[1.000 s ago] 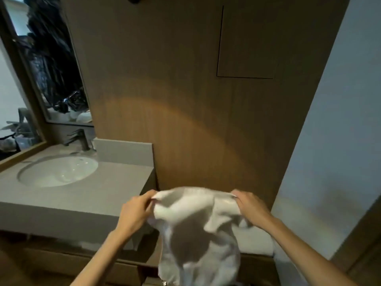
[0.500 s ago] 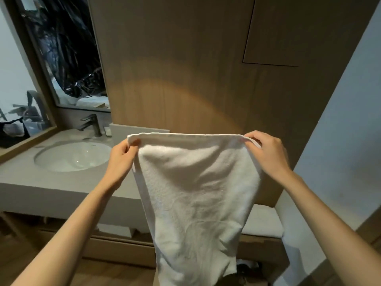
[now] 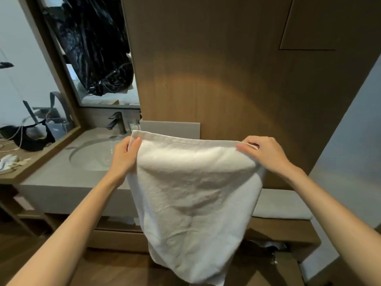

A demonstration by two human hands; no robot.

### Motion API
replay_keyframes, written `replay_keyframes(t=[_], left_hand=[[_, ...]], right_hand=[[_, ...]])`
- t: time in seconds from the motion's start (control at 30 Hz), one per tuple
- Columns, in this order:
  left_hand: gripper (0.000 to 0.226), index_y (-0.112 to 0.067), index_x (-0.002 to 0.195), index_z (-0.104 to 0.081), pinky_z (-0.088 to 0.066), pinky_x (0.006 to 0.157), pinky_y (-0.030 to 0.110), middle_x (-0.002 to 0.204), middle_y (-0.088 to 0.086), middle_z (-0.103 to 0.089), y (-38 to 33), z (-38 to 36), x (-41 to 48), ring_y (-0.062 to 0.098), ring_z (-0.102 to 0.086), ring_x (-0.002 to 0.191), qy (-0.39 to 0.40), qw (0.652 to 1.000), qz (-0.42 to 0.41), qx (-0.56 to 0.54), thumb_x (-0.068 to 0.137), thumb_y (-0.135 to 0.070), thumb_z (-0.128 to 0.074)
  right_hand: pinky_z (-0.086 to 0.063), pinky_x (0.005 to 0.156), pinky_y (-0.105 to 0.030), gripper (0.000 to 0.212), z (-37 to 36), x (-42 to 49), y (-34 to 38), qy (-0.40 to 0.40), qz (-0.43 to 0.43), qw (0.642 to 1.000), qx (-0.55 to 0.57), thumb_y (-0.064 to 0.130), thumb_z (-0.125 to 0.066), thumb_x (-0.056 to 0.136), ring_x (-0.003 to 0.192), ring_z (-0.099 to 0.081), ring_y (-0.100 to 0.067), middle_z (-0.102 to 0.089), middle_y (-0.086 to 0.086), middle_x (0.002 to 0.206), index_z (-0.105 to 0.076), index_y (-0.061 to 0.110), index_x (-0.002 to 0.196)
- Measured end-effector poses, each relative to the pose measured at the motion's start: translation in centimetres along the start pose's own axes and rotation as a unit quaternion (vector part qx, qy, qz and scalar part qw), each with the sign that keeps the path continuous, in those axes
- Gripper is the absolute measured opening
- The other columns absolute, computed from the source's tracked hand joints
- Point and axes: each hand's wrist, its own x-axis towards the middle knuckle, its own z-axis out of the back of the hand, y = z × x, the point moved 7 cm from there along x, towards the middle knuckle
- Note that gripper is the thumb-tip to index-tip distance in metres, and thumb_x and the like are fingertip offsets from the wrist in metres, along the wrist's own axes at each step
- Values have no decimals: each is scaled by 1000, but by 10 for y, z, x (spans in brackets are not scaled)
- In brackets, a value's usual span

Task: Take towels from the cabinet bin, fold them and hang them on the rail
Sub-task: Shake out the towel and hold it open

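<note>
Bottom corner of towel [image 3: 193, 199] cut by frame edge; tabletop [image 3: 57, 178] front behind towel hidden; small items [image 3: 134, 126] above towel unclear.

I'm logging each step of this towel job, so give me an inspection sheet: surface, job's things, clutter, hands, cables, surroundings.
Surface: grey counter with a sink and faucet.
Job's things: white towel hangs spread out; no rail or bin seen.
Clutter: black bag and white scraps at the far left.
Hands: left hand and right hand each grip a top corner of the towel.
Cables: white cords beside the black bag.
Surroundings: wood wall ahead, glass pane behind the sink.
</note>
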Motion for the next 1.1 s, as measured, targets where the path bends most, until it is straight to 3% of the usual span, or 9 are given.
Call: replay_keyframes(t=[0.13,0.23,0.43,0.57,0.73,0.83,1.1], left_hand=[[37,1,81,-53,-30,59,23,77,8,-47,12,22,36,11,-38,64,-36,999,-15,17,101,-29,-44],[41,5,83,-53,-28,59,25,77,9,-46,22,32,69,10,-36,63,-59,998,-27,9,101,-31,-43],[45,7,86,-53,-30,60,26,76,10,-47,27,41,149,14,-40,68,-74,993,-86,-15,101,-35,-44],[46,3,86,-56,-32,60,26,71,2,-49,29,37,217,10,-41,65,-74,991,-103,-30,101,-39,-44],[37,-7,80,-54,-29,59,26,68,-1,-44,26,21,304,10,-37,62,-69,993,-87,-29,101,-35,-43],[38,-2,81,-56,-30,60,27,70,2,-46,29,6,346,12,-39,65,-58,994,-82,-37,101,-32,-44],[47,6,82,-54,-33,62,32,73,10,-50,96,-42,386,16,-44,67,-5,999,-31,-30,99,-36,-44]], right_hand=[[-34,57,-22,33,-29,17,37,120,36,985,-115,66,-63,75,74,-55,-4,-61,15,78,-57,34,78],[-33,55,-24,30,-42,39,48,134,49,987,-79,55,-71,77,67,-54,-8,-58,11,70,-52,33,70],[-44,63,-33,24,-60,115,45,49,64,995,-56,49,-65,86,73,-58,-10,-62,7,79,-62,25,87],[-50,70,-28,25,-69,180,42,-21,57,995,-76,43,-61,91,85,-60,-13,-65,4,96,-63,22,103],[-49,70,-23,20,-70,257,33,-113,13,990,-79,42,-58,94,85,-60,-13,-65,6,98,-63,25,103],[-47,68,-21,17,-73,290,26,-147,-9,986,-71,42,-56,95,80,-58,-11,-62,8,95,-61,26,101],[-47,69,-25,18,-139,310,-23,-90,-99,987,-85,41,-52,97,76,-55,-11,-60,7,93,-57,24,101]])
